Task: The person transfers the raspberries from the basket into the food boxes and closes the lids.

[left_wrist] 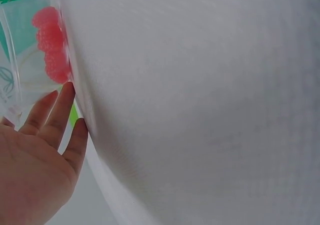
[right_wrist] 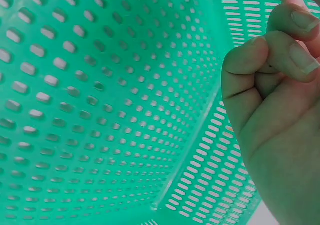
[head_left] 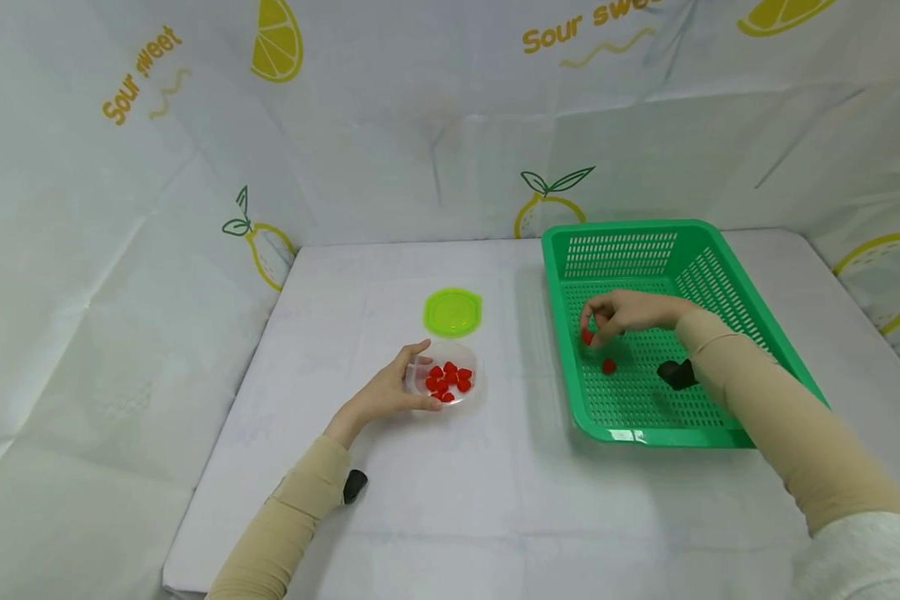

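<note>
On the left of the head view, my left hand holds a clear round plastic container from its left side, thumb at the near side and fingers round the far side. Several red raspberries lie inside; the left wrist view shows their bumpy surface through the clear wall. My right hand is inside the green basket, near its left wall, and pinches a raspberry between thumb and fingertips. Another raspberry lies on the basket floor just below that hand. The right wrist view hides the pinched raspberry.
A lime-green lid lies flat behind the container. White cloth covers the table, and a white sheet with lemon prints hangs behind it. The basket's raised rim surrounds my right hand.
</note>
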A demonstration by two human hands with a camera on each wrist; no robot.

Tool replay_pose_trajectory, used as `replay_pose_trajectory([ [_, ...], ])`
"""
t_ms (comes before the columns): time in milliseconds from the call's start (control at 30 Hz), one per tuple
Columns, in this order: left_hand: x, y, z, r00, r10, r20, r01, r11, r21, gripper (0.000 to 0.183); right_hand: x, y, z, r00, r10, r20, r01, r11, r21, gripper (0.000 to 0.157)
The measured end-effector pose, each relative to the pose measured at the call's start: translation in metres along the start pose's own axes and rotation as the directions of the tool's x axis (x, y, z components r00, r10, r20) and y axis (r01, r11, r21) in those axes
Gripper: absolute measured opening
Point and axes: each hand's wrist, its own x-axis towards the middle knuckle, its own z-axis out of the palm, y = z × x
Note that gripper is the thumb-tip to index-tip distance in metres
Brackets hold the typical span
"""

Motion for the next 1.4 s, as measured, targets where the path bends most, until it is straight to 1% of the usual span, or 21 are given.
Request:
replay_pose_trajectory([
  [267, 0.000, 0.001, -0.002, 1.000, 0.008, 0.001, -0.008, 1.000, 0.007, 0.097, -0.009, -0.009, -0.006, 0.999, -0.024, -0.029, 0.024, 1.000, 0.015, 0.035],
  [400, 0.001, 0.000, -0.002, 1.000, 0.002, 0.004, -0.002, 1.000, 0.011, 0.097, -0.014, -0.015, -0.012, 0.998, -0.052, -0.029, 0.053, 0.998, 0.034, 0.036],
  [600, 0.001, 0.002, -0.002, 1.000, 0.008, 0.000, -0.008, 1.000, 0.013, 0.097, -0.027, -0.026, -0.028, 0.989, -0.102, -0.104, 0.108, 0.993, 0.056, 0.034],
  [700, 0.001, 0.002, -0.002, 1.000, 0.004, 0.004, -0.004, 1.000, 0.013, 0.097, -0.031, -0.032, -0.035, 0.986, -0.106, -0.126, 0.112, 0.993, 0.043, 0.033],
  [833, 0.002, 0.002, -0.002, 1.000, 0.005, 0.006, -0.005, 1.000, 0.013, 0.097, -0.035, -0.040, -0.039, 0.983, -0.106, -0.148, 0.111, 0.994, 0.023, 0.030],
  [1167, 0.002, 0.000, -0.002, 1.000, 0.005, 0.002, -0.005, 1.000, 0.020, 0.097, -0.034, -0.067, -0.034, 0.977, -0.163, -0.139, 0.164, 0.987, -0.006, 0.026],
  [1300, 0.002, 0.000, -0.002, 1.000, 0.005, 0.003, -0.005, 1.000, 0.015, 0.097, -0.028, -0.080, -0.028, 0.966, -0.227, -0.126, 0.232, 0.973, 0.023, 0.024],
  [1400, 0.001, -0.001, -0.002, 1.000, -0.002, 0.001, 0.002, 1.000, 0.011, 0.096, -0.019, -0.091, -0.020, 0.955, -0.280, -0.095, 0.288, 0.954, 0.084, 0.022],
])
